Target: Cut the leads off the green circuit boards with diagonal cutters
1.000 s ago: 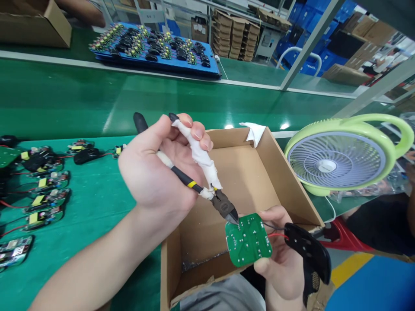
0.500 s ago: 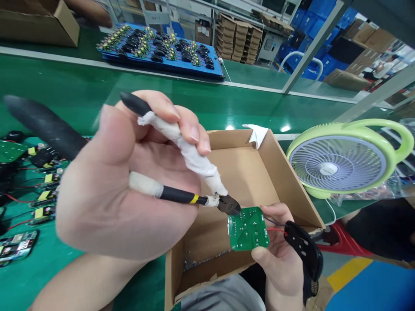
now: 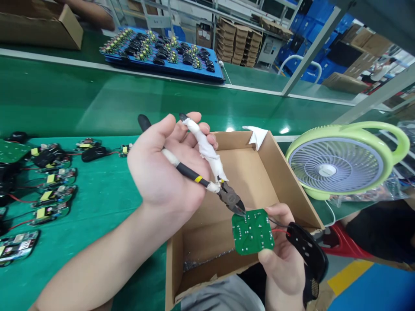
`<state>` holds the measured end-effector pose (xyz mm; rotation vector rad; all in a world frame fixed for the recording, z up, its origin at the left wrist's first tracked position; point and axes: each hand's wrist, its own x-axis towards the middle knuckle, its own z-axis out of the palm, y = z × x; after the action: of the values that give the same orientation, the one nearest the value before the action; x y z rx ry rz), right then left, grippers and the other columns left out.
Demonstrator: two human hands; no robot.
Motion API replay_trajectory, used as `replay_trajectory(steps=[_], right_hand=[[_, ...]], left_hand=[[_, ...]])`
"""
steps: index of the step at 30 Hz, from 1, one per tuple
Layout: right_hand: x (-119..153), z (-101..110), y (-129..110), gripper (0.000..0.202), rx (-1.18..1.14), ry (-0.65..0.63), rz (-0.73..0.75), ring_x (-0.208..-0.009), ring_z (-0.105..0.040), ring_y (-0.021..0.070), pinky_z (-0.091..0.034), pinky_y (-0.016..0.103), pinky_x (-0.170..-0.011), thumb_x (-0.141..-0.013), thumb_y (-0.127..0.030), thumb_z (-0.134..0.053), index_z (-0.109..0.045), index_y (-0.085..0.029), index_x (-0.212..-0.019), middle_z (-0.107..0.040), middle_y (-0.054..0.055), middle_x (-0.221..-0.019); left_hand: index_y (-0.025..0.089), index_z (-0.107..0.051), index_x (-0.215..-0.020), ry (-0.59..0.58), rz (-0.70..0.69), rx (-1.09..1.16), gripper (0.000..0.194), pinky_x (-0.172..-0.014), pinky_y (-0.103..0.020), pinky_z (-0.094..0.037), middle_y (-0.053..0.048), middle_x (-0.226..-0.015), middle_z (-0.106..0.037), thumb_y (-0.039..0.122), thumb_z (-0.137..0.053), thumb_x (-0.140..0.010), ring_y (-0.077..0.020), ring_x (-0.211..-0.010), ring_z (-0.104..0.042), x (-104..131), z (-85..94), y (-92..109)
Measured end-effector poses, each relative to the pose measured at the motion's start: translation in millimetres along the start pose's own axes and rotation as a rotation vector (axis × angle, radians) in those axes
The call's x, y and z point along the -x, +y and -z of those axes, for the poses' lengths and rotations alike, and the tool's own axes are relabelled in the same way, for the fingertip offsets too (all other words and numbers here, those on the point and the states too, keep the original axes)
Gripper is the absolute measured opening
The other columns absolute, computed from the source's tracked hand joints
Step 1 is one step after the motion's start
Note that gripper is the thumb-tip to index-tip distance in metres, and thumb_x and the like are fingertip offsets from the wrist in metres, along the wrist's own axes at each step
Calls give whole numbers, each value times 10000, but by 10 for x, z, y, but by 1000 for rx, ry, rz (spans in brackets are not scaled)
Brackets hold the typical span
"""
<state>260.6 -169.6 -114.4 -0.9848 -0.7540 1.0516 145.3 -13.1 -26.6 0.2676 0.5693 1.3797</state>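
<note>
My left hand (image 3: 175, 172), palm up, is closed around diagonal cutters (image 3: 230, 196) whose handles are partly wrapped in white material. The jaws touch or nearly touch the upper edge of a green circuit board (image 3: 253, 233), near its solder points; whether they grip anything is too small to tell. My right hand (image 3: 282, 259) pinches the board's right side between thumb and fingers, solder side toward me. Black and red wires run from the board to a black plastic casing part (image 3: 308, 250) hanging beside my right hand.
Beneath my hands sits an open cardboard box (image 3: 292, 194) with small clippings inside. A green fan (image 3: 327, 168) stands at the right. Several wired board assemblies (image 3: 48, 194) lie at left. Beyond the ledge are a blue tray (image 3: 207, 71) of assemblies and another person's arm (image 3: 90, 13).
My left hand has moved down and away from the camera, with the cutters' jaws now at the board's top edge. The board has shifted slightly right and down in my right hand.
</note>
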Motion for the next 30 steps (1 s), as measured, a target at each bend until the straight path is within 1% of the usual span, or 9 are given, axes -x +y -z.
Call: replay_trajectory(steps=[4,6,9,13,17,22,24,28,30], right_hand=[[-32,26,13,472,-62,-32,-31,-893,-759,240,-633,310,-684,-766,-292,-888,-642,-324,-1167,-753,62,-1057],[-41,39,17,481,-83,-53,-36,-911,-761,269,-634,345,-691,-769,-322,-883,-628,-314,-1177,-753,76,-1052],[-45,57,28,506,-94,-37,-83,-889,-755,287,-626,374,-688,-757,-392,-883,-618,-298,-1179,-750,75,-994],[-67,64,37,537,-102,0,-105,-842,-739,281,-619,403,-723,-735,-440,-879,-622,-287,-1181,-729,44,-903],[-89,67,23,499,-118,-67,-125,-849,-729,270,-611,390,-718,-753,-432,-863,-660,-272,-1179,-730,62,-945],[-87,74,13,497,-110,-79,-135,-877,-729,280,-616,397,-727,-756,-408,-865,-660,-278,-1190,-738,78,-1004],[-85,55,-4,502,-106,-58,-143,-864,-730,277,-618,392,-720,-743,-406,-877,-662,-271,-1176,-744,84,-1013],[-63,-7,-54,515,-141,38,-203,-835,-728,271,-607,381,-699,-667,-419,-933,-681,-262,-1089,-749,78,-992],[-44,-19,-66,545,-150,64,-226,-827,-723,267,-595,378,-702,-646,-419,-946,-673,-266,-1092,-746,71,-976]], left_hand=[[97,-564,-881,9,-21,13,220,-628,-276,-498,-82,-798,-533,290,-461,-906,-161,-682,-543,-16,13,0],[106,-565,-897,0,-25,29,230,-637,-280,-507,-82,-801,-541,300,-445,-928,-164,-690,-550,-15,23,6],[151,-569,-910,-52,52,62,246,-642,-288,-520,-82,-789,-557,328,-410,-972,-177,-685,-560,-17,44,17],[186,-559,-902,-87,149,95,213,-626,-289,-526,-83,-783,-569,344,-432,-967,-180,-669,-570,-32,70,7],[167,-571,-901,-98,214,71,229,-632,-273,-528,-77,-787,-562,343,-434,-949,-162,-663,-574,-54,86,-28],[154,-592,-881,-106,288,13,250,-608,-265,-523,-86,-785,-559,344,-439,-933,-161,-648,-570,-83,80,-60],[143,-594,-876,-114,293,3,258,-604,-259,-523,-88,-783,-555,337,-433,-933,-160,-654,-568,-89,74,-69],[126,-591,-874,-123,300,-15,265,-599,-249,-521,-90,-786,-553,320,-422,-936,-152,-652,-560,-99,74,-89],[125,-595,-871,-147,298,-25,258,-597,-251,-521,-89,-790,-551,312,-429,-933,-154,-653,-563,-102,83,-96]])
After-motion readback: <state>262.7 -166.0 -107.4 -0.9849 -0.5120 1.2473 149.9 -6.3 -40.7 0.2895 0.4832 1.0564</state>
